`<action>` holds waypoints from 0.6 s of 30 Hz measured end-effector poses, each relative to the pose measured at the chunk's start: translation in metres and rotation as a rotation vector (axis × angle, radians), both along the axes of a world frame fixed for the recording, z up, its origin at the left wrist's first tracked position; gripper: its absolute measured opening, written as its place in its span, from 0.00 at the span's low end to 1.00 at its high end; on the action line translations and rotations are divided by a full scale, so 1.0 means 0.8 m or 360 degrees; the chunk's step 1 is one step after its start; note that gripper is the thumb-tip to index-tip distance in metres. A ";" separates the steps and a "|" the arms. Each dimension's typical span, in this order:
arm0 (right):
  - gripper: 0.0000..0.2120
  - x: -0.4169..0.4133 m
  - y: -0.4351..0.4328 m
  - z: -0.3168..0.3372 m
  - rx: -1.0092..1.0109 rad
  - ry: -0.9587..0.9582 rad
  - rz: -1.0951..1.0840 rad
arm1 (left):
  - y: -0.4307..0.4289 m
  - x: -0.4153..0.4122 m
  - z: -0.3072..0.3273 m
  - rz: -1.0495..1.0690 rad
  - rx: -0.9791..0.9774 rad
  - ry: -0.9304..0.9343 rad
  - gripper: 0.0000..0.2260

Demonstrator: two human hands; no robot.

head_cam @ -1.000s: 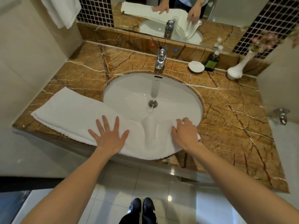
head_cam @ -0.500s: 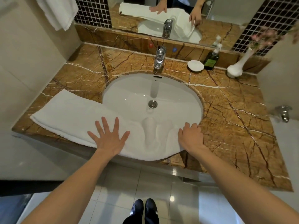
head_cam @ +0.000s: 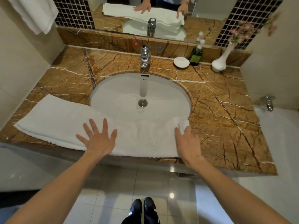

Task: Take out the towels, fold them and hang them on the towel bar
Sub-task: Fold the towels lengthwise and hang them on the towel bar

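A long white towel [head_cam: 53, 120] lies folded along the front of the brown marble counter [head_cam: 226, 113], its right part sagging over the near rim of the white sink [head_cam: 129, 94]. My left hand [head_cam: 98, 139] presses flat on the towel's middle with fingers spread. At the towel's right end my right hand [head_cam: 187, 143] pinches the cloth, and a bunched corner sticks up between thumb and fingers. Another white towel [head_cam: 35, 15] hangs at the top left against the wall.
A chrome faucet [head_cam: 145, 55] stands behind the sink. A white soap dish [head_cam: 181, 62], a dark green pump bottle [head_cam: 196, 54] and a white vase with pink flowers [head_cam: 220, 62] line the back right. A mirror [head_cam: 161, 15] reflects both hands. A wall closes the left side.
My right hand slid right along the towel, drawing its right end out to the sink's right rim and gripping the corner. My left hand stayed pressed in place.
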State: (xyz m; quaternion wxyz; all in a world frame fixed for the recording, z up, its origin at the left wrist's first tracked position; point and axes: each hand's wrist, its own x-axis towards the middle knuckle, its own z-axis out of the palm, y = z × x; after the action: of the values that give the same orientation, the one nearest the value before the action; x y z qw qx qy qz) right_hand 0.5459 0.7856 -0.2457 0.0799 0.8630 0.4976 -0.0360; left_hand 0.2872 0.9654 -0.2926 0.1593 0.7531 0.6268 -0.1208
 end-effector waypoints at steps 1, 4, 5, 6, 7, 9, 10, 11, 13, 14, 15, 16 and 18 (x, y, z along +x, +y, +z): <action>0.26 -0.003 -0.007 -0.004 -0.0023 -0.0023 -0.0019 | 0.000 0.000 -0.001 0.0000 -0.0002 -0.0001 0.35; 0.27 -0.011 -0.024 -0.014 -0.0067 -0.0049 -0.0093 | -0.001 -0.001 -0.003 0.0004 0.0010 -0.0001 0.36; 0.26 -0.013 -0.028 -0.015 -0.0074 -0.0038 -0.0129 | -0.001 -0.001 -0.004 0.0006 0.0019 -0.0005 0.37; 0.25 -0.015 -0.032 -0.015 -0.0083 -0.0025 -0.0173 | -0.001 -0.001 -0.004 0.0007 0.0028 -0.0010 0.37; 0.25 -0.016 -0.034 -0.013 -0.0095 -0.0017 -0.0227 | -0.001 -0.001 -0.003 0.0003 0.0039 -0.0018 0.37; 0.24 -0.019 -0.030 -0.005 -0.0127 -0.0016 -0.0346 | -0.002 -0.002 -0.001 -0.0009 0.0068 -0.0024 0.38; 0.22 -0.019 -0.024 0.001 -0.0119 -0.0028 -0.0388 | -0.002 0.000 0.000 -0.0008 0.0083 -0.0021 0.38; 0.20 -0.019 -0.016 0.008 -0.0082 -0.0045 -0.0390 | -0.003 0.001 0.002 -0.0003 0.0104 -0.0016 0.38; 0.21 -0.016 0.003 0.015 0.0060 -0.0025 -0.0225 | -0.003 0.007 0.008 0.0004 0.0163 0.0003 0.38; 0.23 -0.017 0.013 0.017 0.0119 0.0039 -0.0083 | -0.003 0.010 0.011 0.0008 0.0190 0.0009 0.37; 0.24 -0.019 0.024 0.018 0.0145 0.0118 0.0066 | -0.003 0.014 0.013 0.0011 0.0211 0.0007 0.36; 0.25 -0.021 0.034 0.016 0.0134 0.0185 0.0197 | -0.002 0.017 0.014 0.0010 0.0223 0.0001 0.35; 0.28 -0.024 0.049 0.008 0.0045 0.0249 0.0365 | -0.001 0.020 0.014 0.0003 0.0225 -0.0011 0.35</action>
State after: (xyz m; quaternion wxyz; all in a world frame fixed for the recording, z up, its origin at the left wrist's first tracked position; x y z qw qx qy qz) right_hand 0.5266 0.8246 -0.2393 0.0323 0.7961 0.5981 -0.0869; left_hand 0.3034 0.9644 -0.2816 0.1080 0.7623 0.6339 -0.0736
